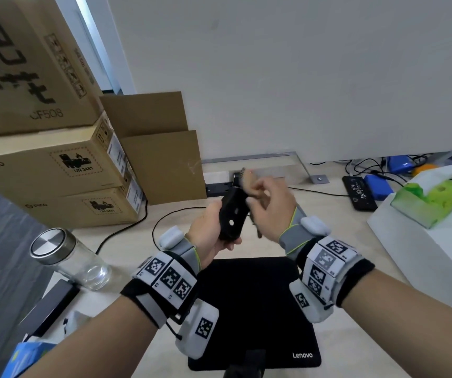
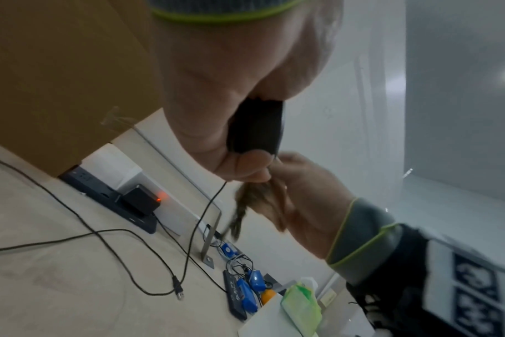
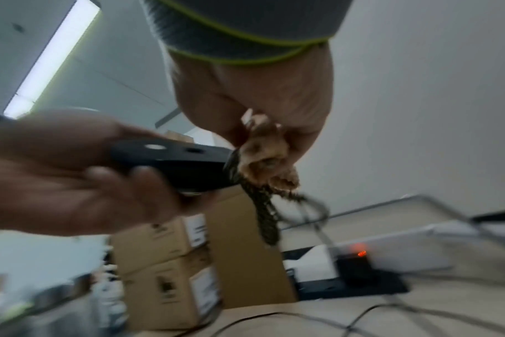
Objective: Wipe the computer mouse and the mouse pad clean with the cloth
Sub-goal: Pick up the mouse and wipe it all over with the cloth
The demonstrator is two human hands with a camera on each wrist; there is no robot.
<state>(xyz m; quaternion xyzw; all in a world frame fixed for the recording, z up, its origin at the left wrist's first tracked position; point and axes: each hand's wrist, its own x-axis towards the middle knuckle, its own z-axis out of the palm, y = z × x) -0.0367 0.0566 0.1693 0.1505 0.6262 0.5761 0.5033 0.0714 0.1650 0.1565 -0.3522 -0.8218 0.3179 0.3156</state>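
Observation:
My left hand [image 1: 210,233] holds a black computer mouse [image 1: 231,215] up above the desk, underside toward me, fingers curled round its body [image 2: 255,130]. My right hand [image 1: 269,204] grips a bunched brownish cloth [image 1: 247,178] and presses it against the far end of the mouse [image 3: 173,159]. The cloth [image 3: 267,157] hangs crumpled from my right fingers, a dark patterned edge trailing down. The black Lenovo mouse pad [image 1: 257,312] lies flat on the desk below both wrists. The mouse's cable [image 2: 208,207] drops toward the desk.
Stacked cardboard boxes [image 1: 63,170] fill the left side. A glass jar with a metal lid [image 1: 66,257] stands at the left front. A white box with a green tissue pack [image 1: 432,197] sits on the right. A power strip [image 2: 113,200], cables and blue gadgets [image 1: 377,184] lie along the wall.

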